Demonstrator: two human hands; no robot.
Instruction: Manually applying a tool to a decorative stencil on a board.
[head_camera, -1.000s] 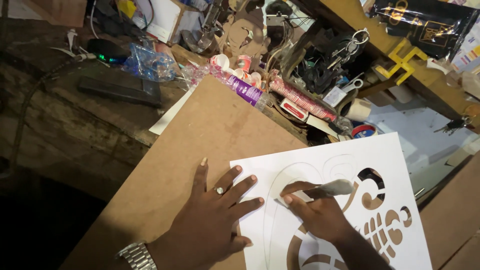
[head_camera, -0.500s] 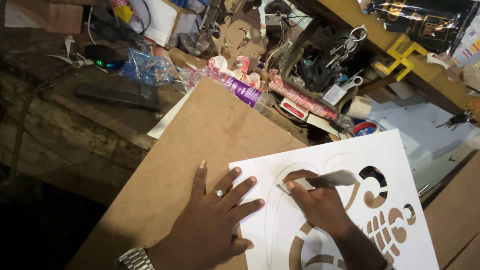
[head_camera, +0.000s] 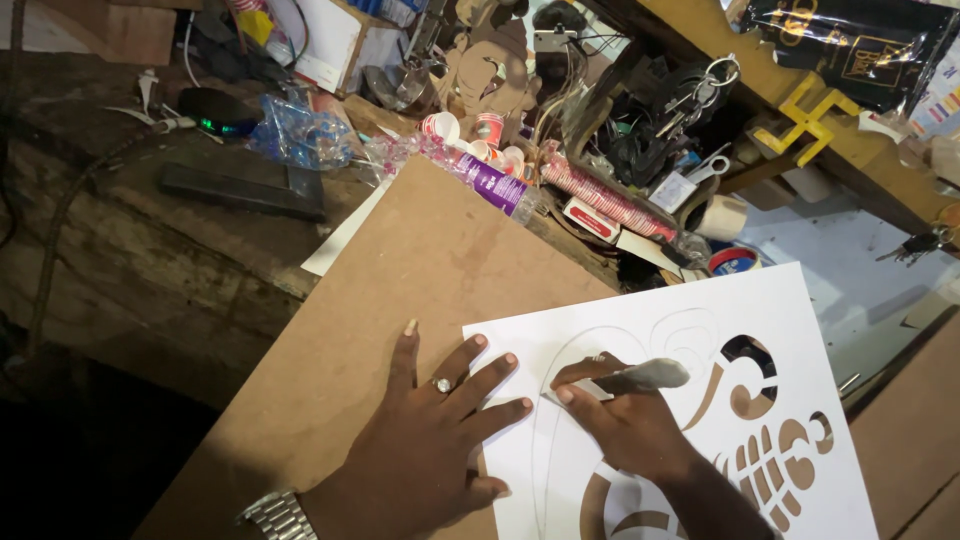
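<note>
A: Where are we on the brown board (head_camera: 400, 290)?

B: Our left hand (head_camera: 430, 455) lies flat, fingers spread wide, across the left edge of the white stencil sheet (head_camera: 790, 330) that rests on the board's right half.

A: And right of that?

B: Our right hand (head_camera: 630, 425) pinches a grey pen (head_camera: 640, 378), tip on the sheet's curved line.

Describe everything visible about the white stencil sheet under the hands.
The white stencil sheet is thin, flat and card-like, lying at a slant on a brown board. Curved and scale-like shapes are cut through it, showing brown beneath, and faint curved lines cross its uncut part. The left hand presses its left edge with spread fingers; the right hand rests on it, holding a grey pen-like tool.
</note>
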